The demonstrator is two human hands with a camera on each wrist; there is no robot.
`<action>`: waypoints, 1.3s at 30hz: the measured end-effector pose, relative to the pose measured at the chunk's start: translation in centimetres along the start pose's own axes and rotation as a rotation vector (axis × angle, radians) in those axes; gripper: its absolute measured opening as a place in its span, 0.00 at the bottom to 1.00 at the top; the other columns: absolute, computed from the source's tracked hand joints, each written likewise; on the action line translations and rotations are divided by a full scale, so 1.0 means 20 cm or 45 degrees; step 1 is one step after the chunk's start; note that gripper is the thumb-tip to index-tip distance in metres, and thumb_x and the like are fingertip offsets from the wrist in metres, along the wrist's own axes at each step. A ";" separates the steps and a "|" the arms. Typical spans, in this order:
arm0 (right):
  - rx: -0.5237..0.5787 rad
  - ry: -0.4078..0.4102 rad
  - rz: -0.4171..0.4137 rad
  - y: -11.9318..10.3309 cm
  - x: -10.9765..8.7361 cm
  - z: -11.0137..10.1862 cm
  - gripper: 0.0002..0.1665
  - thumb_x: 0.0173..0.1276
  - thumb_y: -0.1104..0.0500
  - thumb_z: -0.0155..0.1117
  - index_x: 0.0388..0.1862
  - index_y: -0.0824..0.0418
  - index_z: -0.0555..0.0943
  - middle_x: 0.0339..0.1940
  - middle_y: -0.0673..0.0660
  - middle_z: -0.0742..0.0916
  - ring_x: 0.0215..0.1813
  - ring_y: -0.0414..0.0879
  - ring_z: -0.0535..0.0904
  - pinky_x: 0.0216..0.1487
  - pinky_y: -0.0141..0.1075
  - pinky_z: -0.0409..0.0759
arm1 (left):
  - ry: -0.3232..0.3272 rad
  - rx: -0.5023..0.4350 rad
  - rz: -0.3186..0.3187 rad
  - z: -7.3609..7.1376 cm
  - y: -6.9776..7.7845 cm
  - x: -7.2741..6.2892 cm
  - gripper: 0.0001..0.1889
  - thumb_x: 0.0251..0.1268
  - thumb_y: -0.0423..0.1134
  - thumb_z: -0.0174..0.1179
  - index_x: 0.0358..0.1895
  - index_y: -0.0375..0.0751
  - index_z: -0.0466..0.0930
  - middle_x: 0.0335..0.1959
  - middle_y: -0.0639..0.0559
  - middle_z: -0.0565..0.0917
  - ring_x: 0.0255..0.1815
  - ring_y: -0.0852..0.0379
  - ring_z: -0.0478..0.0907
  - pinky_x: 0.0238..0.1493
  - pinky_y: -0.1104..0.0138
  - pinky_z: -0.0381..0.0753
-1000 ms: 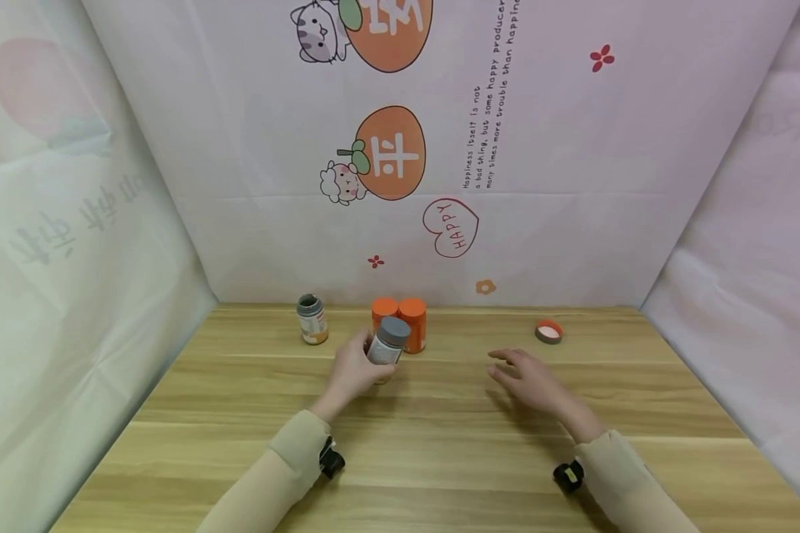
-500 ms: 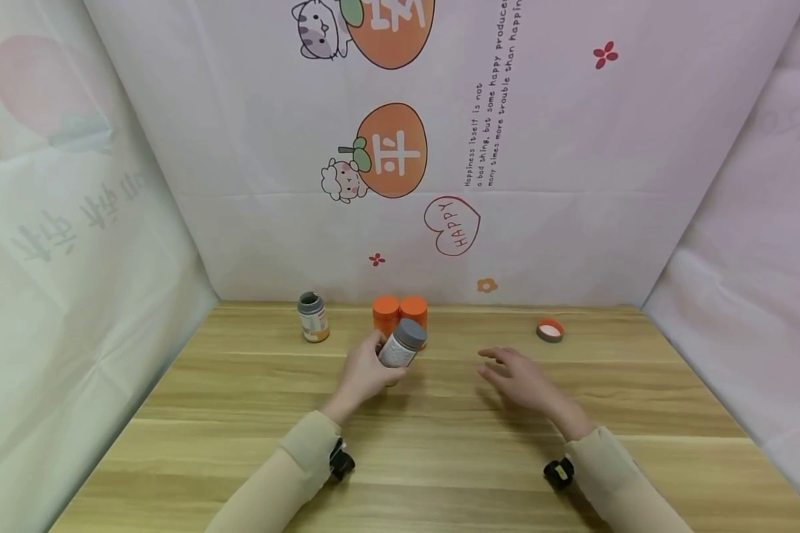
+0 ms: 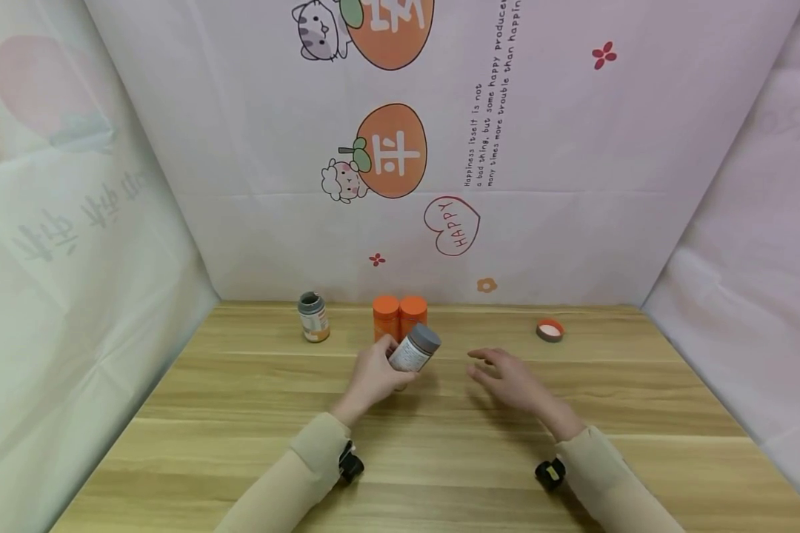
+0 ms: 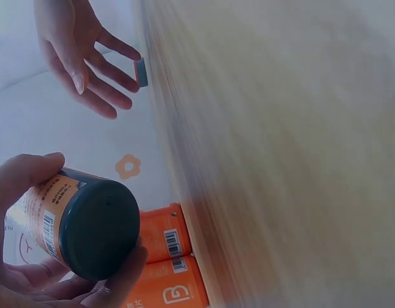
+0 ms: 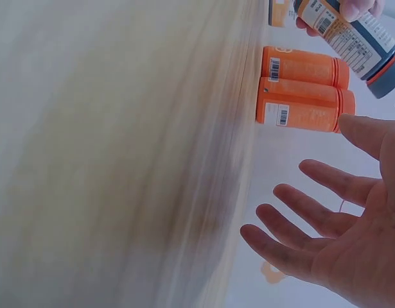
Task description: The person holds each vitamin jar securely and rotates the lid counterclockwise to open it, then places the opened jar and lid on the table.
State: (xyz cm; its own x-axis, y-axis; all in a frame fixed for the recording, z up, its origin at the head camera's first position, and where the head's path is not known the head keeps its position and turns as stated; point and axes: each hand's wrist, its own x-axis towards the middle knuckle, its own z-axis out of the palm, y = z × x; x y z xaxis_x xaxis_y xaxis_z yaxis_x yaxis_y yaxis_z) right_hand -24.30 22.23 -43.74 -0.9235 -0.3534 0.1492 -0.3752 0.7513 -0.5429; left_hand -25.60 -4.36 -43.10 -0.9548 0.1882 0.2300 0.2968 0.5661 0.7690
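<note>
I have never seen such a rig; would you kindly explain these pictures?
There is no machine here, just a person's bare hands. The wide picture comes from a head camera looking down; the two close-ups come from small black wrist cameras. The left hand has a tilted, capped grey cylindrical bottle in its grip; the right hand is open and holds nothing. On the brown wooden tabletop stand two orange cylindrical bottles and an uncapped grey cylindrical bottle; a round grey-and-orange cap lies at right.
</note>
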 end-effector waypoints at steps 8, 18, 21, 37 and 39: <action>0.019 -0.004 -0.008 -0.02 0.00 0.01 0.28 0.72 0.49 0.53 0.64 0.64 0.72 0.58 0.66 0.78 0.59 0.63 0.75 0.56 0.56 0.73 | -0.032 0.060 -0.045 0.03 0.03 0.00 0.25 0.36 0.44 0.77 0.40 0.41 0.77 0.34 0.49 0.82 0.33 0.55 0.76 0.34 0.64 0.76; 0.053 0.030 -0.038 -0.02 0.01 0.03 0.27 0.72 0.50 0.54 0.63 0.64 0.72 0.58 0.65 0.79 0.59 0.61 0.75 0.55 0.54 0.75 | -0.070 0.109 -0.064 0.06 0.04 0.00 0.25 0.36 0.44 0.78 0.40 0.40 0.78 0.35 0.48 0.82 0.32 0.56 0.76 0.30 0.66 0.75; 0.084 0.038 -0.049 -0.03 0.02 0.03 0.27 0.72 0.50 0.54 0.63 0.65 0.72 0.58 0.64 0.79 0.60 0.61 0.75 0.54 0.53 0.76 | -0.071 0.124 -0.063 0.07 0.05 0.00 0.26 0.35 0.44 0.78 0.41 0.39 0.79 0.35 0.48 0.82 0.33 0.56 0.76 0.31 0.66 0.76; 0.174 0.086 -0.076 -0.10 0.02 0.02 0.26 0.75 0.49 0.49 0.63 0.63 0.72 0.59 0.63 0.79 0.59 0.56 0.75 0.52 0.48 0.78 | -0.118 0.109 -0.068 0.08 0.09 -0.02 0.29 0.32 0.44 0.79 0.44 0.39 0.80 0.35 0.49 0.83 0.29 0.57 0.75 0.27 0.68 0.75; 0.183 0.088 -0.079 -0.11 0.03 0.02 0.26 0.75 0.48 0.47 0.63 0.63 0.72 0.59 0.62 0.79 0.59 0.55 0.76 0.52 0.48 0.78 | -0.120 0.109 -0.069 0.09 0.09 -0.03 0.29 0.32 0.44 0.79 0.44 0.40 0.81 0.34 0.49 0.83 0.30 0.57 0.75 0.28 0.68 0.74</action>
State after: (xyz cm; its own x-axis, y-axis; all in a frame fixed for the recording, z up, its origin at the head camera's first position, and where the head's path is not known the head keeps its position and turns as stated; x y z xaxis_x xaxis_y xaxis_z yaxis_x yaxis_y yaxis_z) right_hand -23.97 20.17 -42.78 -0.9041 -0.3537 0.2396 -0.4208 0.6401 -0.6428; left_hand -24.51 -2.03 -42.81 -0.9651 0.2278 0.1293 0.2489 0.6434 0.7240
